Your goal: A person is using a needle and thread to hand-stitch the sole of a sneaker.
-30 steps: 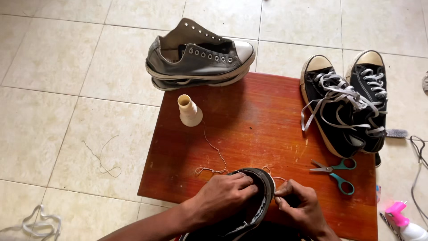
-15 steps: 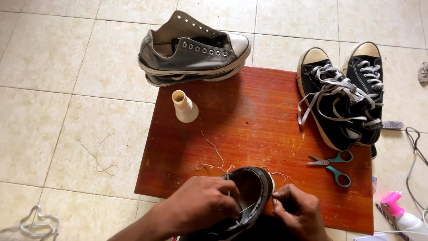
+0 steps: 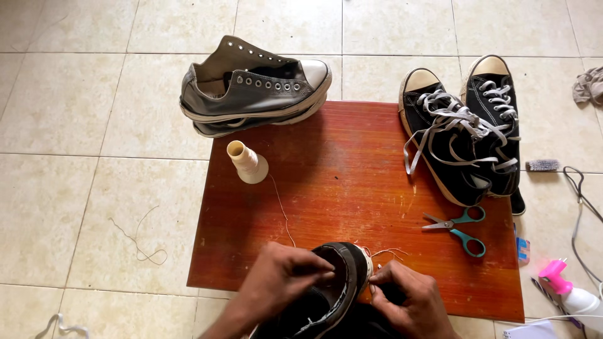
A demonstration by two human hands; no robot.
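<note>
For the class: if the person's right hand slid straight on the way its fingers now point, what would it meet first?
The right hand points left, fingers pinching at the black shoe; it would likely meet that shoe's toe edge at once.

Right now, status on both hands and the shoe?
Left hand grips dark shoe from inside. Right hand pinches thread at its toe edge. Scissors and thread spool lie apart on the wooden board, nothing blocking.
</note>
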